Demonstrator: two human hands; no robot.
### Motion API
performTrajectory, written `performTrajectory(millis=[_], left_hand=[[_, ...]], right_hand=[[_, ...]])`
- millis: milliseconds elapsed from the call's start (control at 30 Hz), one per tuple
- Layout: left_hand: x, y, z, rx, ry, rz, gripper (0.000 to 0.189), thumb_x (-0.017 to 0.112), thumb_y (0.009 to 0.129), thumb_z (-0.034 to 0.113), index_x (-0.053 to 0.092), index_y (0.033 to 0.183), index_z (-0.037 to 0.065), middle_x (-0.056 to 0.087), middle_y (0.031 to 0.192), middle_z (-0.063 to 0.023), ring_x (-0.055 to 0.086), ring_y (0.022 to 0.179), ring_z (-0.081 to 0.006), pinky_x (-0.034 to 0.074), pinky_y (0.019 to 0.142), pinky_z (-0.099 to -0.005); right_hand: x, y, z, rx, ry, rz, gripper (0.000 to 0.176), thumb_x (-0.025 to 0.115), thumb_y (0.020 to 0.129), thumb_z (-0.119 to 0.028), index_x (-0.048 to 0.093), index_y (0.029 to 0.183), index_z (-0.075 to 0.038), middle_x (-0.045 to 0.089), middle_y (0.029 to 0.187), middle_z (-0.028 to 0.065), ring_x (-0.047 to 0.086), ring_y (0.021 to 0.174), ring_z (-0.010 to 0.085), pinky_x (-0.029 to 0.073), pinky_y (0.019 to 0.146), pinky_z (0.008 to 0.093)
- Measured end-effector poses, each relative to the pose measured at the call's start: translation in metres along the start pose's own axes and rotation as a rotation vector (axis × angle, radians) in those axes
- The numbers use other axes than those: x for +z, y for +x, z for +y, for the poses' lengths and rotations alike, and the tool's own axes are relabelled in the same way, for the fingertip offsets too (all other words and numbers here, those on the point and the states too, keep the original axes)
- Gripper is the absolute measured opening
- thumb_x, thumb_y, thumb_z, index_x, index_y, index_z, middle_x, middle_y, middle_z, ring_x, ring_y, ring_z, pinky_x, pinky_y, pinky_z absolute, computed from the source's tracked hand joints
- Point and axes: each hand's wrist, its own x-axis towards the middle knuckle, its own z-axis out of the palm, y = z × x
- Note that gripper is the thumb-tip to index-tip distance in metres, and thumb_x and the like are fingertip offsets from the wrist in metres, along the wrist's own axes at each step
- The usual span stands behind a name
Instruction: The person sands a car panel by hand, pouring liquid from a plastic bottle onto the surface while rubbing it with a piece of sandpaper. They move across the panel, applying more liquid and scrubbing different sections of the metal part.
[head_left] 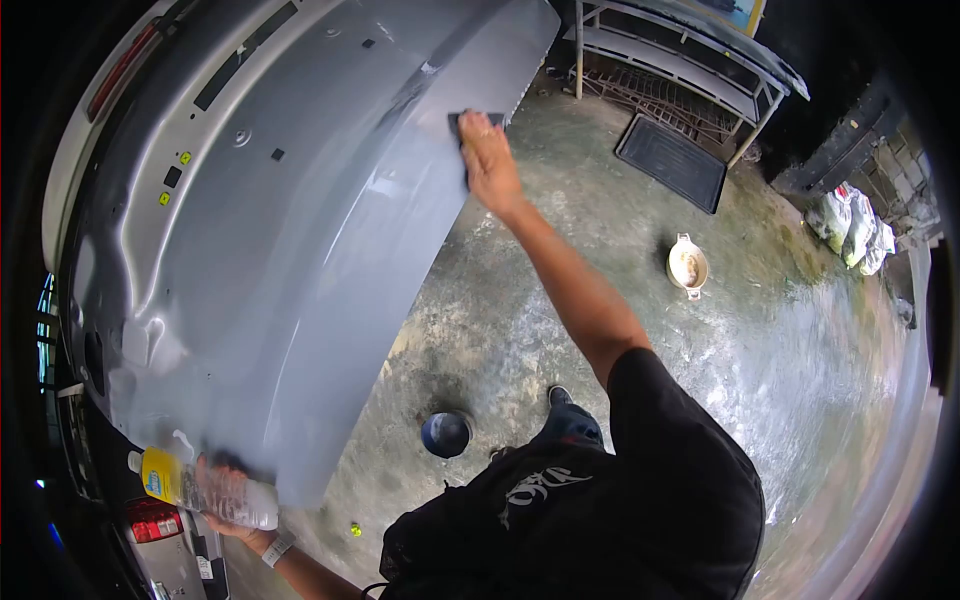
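A large grey car body panel fills the left half of the view, with a crease along it and wet-looking shine. My right hand lies near the panel's far right edge, pressing down a dark sheet of sandpaper that is mostly covered by the palm. Low on the left, my left hand is wrapped around a clear plastic bottle with a yellow label. The bottle is tilted on its side, its cap end pointing left, by the panel's near end.
On the concrete floor stand a dark bucket near my feet and a cream two-handled basin. Farther off are a black tray, a metal rack and several filled plastic bags. A red tail light sits lower left.
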Motion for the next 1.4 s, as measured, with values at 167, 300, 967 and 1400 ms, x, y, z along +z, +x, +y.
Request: performTrajectory(millis=[167, 300, 967, 1400], left_hand=[[-0.004, 0.004, 0.001, 0.008, -0.005, -0.037, 0.101, 0.059, 0.092, 0.066, 0.027, 0.161, -0.001, 0.065, 0.123, -0.0209, 0.067, 0.107, -0.0285, 0.056, 0.097, -0.0412], [0.004, 0.003, 0.005, 0.005, 0.043, 0.033, 0.102, 0.060, 0.092, 0.066, 0.026, 0.161, -0.001, 0.065, 0.120, -0.0200, 0.067, 0.105, -0.0275, 0.056, 0.097, -0.0411], [-0.008, 0.005, -0.004, 0.020, -0.080, -0.041, 0.107, 0.074, 0.085, 0.056, 0.024, 0.161, -0.001, 0.064, 0.123, -0.0195, 0.065, 0.110, -0.0295, 0.055, 0.098, -0.0414], [0.010, 0.005, -0.002, 0.041, -0.074, 0.040, 0.112, 0.078, 0.081, 0.057, 0.026, 0.158, -0.006, 0.061, 0.117, -0.0166, 0.065, 0.101, -0.0279, 0.055, 0.093, -0.0395]], right_hand=[[0.013, 0.000, -0.065, -0.137, 0.011, -0.034, 0.048, 0.051, 0.100, -0.007, 0.057, 0.148, -0.013, 0.049, 0.159, 0.0125, 0.037, 0.152, 0.0314, 0.019, 0.128, 0.0530], [0.021, -0.081, -0.163, -0.450, 0.194, -0.346, 0.061, 0.055, 0.090, -0.003, 0.056, 0.150, -0.018, 0.046, 0.162, 0.0080, 0.036, 0.154, 0.0263, 0.016, 0.129, 0.0523], [0.018, -0.016, -0.084, -0.442, -0.076, -0.367, 0.061, 0.045, 0.098, -0.003, 0.047, 0.156, -0.021, 0.040, 0.165, 0.0087, 0.031, 0.156, 0.0265, 0.011, 0.130, 0.0501], [0.040, -0.149, -0.213, -0.598, 0.130, -0.598, 0.065, 0.058, 0.093, -0.011, 0.046, 0.157, -0.013, 0.038, 0.166, 0.0111, 0.028, 0.157, 0.0299, 0.010, 0.129, 0.0561]])
